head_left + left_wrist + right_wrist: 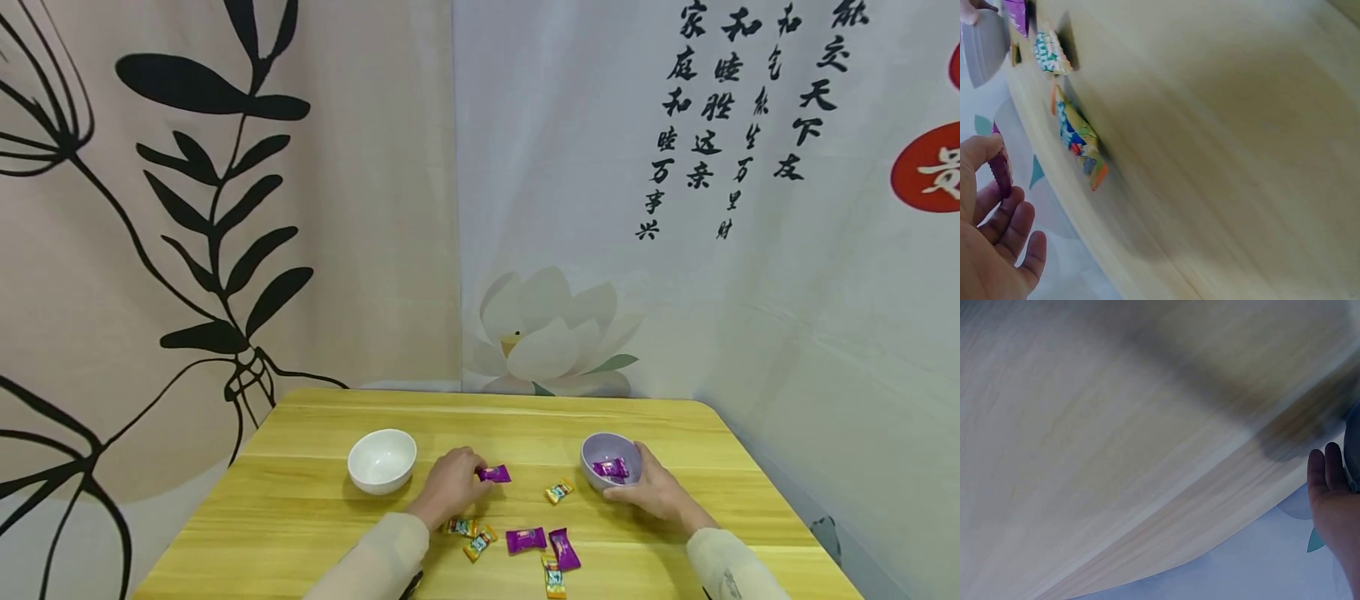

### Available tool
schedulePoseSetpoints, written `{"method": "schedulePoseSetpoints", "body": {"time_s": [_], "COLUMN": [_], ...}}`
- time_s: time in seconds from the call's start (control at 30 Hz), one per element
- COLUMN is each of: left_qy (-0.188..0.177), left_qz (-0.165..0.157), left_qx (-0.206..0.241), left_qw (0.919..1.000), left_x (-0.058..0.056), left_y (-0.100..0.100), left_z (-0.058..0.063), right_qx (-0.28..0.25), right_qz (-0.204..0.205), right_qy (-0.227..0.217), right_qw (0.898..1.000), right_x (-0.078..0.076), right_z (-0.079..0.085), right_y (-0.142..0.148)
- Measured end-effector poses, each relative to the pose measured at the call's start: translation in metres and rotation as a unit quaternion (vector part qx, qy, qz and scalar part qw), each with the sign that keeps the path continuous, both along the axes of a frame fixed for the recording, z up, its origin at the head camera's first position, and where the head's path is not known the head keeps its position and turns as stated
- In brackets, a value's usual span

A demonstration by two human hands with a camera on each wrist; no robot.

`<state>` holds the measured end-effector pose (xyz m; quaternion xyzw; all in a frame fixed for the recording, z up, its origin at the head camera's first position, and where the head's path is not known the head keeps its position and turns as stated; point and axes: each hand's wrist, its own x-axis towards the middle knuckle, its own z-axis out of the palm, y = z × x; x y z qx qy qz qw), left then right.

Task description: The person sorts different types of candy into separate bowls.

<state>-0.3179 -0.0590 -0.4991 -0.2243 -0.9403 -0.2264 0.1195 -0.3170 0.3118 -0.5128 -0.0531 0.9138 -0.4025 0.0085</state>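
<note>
My left hand [448,485] pinches a purple-wrapped candy [495,474] between thumb and fingers, over the middle of the table. In the left wrist view the same candy [1001,169] stands on edge in the pinch, the other fingers loosely bent below it. My right hand [660,492] holds a small lavender bowl [592,480] by its right side, thumb at the near side and fingers round the back. Inside that bowl lie purple candies [611,468]. In the right wrist view only a dark part of the bowl [1352,440] shows beside the fingers.
A white bowl [382,461] stands left of my left hand. Yellow-wrapped candies lie about: one candy [558,492] near the lavender bowl, another [480,543] by my left wrist, one [553,577] at the front. Two purple candies [527,540] lie mid-front on the wooden table [285,517].
</note>
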Motion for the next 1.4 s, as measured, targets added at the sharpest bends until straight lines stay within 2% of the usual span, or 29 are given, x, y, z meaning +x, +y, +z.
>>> {"method": "schedulePoseSetpoints", "body": {"time_s": [0.13, 0.53, 0.97, 1.23, 1.4], "left_qy": [-0.010, -0.002, 0.017, 0.020, 0.009], "left_qz": [0.001, -0.001, -0.025, -0.029, -0.027], "left_qx": [0.001, 0.000, 0.000, -0.001, 0.007], "left_qw": [0.9999, 1.0000, 0.9996, 0.9994, 0.9996], "left_x": [-0.003, -0.014, -0.023, -0.028, -0.028], "left_y": [0.006, 0.027, 0.067, 0.090, 0.103], "left_z": [0.002, 0.017, 0.039, 0.047, 0.049], "right_qx": [0.000, 0.000, -0.001, 0.001, -0.002], "right_qz": [-0.001, -0.004, -0.005, -0.004, -0.006], "right_qy": [-0.003, -0.008, 0.000, 0.010, 0.010], "right_qw": [1.000, 1.000, 1.000, 1.000, 1.000], "right_x": [0.000, 0.002, 0.002, 0.001, -0.001], "right_z": [-0.001, 0.001, 0.002, 0.002, -0.001], "right_y": [0.002, -0.001, -0.001, 0.000, 0.000]}}
